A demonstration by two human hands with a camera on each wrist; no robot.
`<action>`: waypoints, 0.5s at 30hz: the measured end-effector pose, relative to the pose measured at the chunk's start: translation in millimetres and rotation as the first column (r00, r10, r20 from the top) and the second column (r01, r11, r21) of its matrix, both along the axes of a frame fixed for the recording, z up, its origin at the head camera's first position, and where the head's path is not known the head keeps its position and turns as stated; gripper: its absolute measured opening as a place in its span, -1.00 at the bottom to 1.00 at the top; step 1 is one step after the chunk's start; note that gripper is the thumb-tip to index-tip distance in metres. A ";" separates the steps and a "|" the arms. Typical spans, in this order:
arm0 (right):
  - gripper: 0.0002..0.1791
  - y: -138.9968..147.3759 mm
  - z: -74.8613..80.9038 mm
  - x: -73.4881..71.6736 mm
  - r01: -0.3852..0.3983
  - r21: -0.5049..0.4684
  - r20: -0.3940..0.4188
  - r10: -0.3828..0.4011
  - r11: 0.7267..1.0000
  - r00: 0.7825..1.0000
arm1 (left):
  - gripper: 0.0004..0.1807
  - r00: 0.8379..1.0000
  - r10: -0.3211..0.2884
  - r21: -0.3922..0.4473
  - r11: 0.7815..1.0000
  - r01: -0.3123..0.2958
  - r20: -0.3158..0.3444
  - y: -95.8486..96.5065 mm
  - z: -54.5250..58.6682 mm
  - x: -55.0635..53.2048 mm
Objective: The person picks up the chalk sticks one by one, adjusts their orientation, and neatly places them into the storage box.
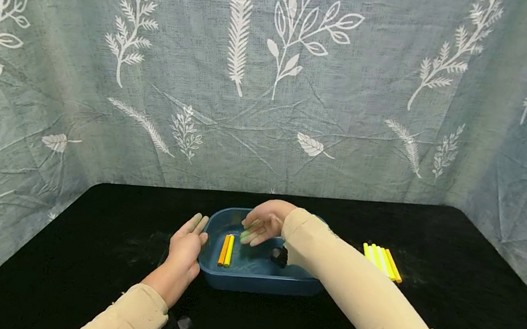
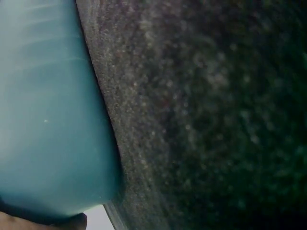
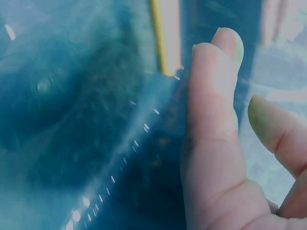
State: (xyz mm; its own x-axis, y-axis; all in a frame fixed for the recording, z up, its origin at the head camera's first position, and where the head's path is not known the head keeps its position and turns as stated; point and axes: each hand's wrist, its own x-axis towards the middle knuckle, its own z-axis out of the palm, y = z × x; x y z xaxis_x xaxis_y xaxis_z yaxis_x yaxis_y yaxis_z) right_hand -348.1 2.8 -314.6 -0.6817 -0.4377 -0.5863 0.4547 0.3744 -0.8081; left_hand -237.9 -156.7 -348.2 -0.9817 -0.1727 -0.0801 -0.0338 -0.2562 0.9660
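A blue plastic tray [image 1: 254, 285] sits on the black tabletop. Side by side near its left end lie an orange stick [image 1: 223, 250] and a yellow stick [image 1: 229, 251], both slim and straight. My left hand [image 1: 185, 250] rests along the tray's left wall with its fingers extended; the left wrist view shows the tray's outer wall [image 2: 53, 124] close up. Over the inside of the tray, to the right of the two sticks, hovers my right hand [image 1: 264, 225], its fingers loosely extended and nothing in them. Greenish marks show on its fingertips [image 3: 259, 115].
On the table to the right of the tray, beyond my right sleeve [image 1: 354, 277], lie several yellow sticks [image 1: 378, 257] in a row with an orange stick [image 1: 393, 265] at their right. A grey leaf-patterned cloth [image 1: 246, 144] hangs behind and beside the table.
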 end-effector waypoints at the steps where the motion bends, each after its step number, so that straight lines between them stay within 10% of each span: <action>1: -0.55 3.2 2.8 -0.1 0.001 -0.014 0.005 -0.001 1.000 1.000 | -0.35 1.000 -0.001 0.003 1.000 0.001 -0.002 -0.3 -0.6 0.8; 15: -0.43 82.1 34.1 -4.4 0.073 -0.115 0.020 -0.071 0.991 0.997 | -0.35 1.000 0.000 0.008 1.000 0.000 0.024 0.1 1.9 -1.4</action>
